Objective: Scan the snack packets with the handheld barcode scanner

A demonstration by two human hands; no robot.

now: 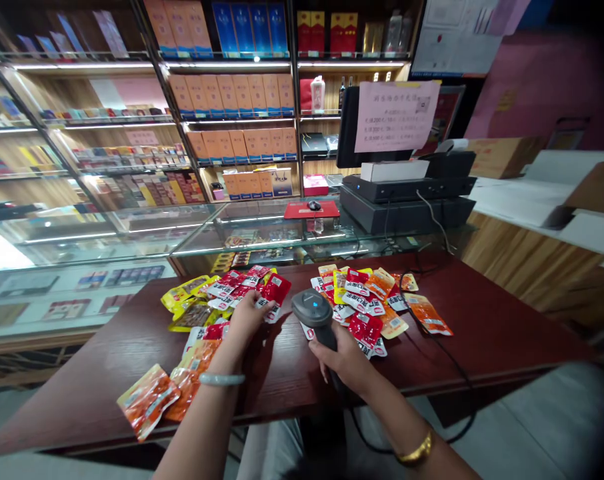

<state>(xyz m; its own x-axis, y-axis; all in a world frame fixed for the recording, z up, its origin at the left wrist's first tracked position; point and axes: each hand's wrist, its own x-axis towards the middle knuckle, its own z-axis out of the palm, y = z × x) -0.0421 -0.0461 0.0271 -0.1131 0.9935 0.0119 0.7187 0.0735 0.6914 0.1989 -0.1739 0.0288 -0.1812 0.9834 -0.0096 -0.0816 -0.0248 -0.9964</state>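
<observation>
My right hand (346, 357) is wrapped round the handle of a dark grey barcode scanner (313, 308), which has a small blue light on top. Its black cable (447, 353) loops off to the right. At the left pile, my left hand (251, 319) has its fingers closed at the edge of a red snack packet (277, 288); the fingertips are partly hidden. Yellow snack packets (195, 313) lie left of that hand, and orange ones (149, 400) lie nearer the front edge. Right of the scanner is a second pile of mixed snack packets (365, 300).
The packets lie on a dark red wooden table (487, 327). Behind it stand a glass counter (252, 223) with a mouse (314, 205) on a red mat, and a monitor (349, 127) with a paper notice. Shelves of boxed goods (232, 97) line the back.
</observation>
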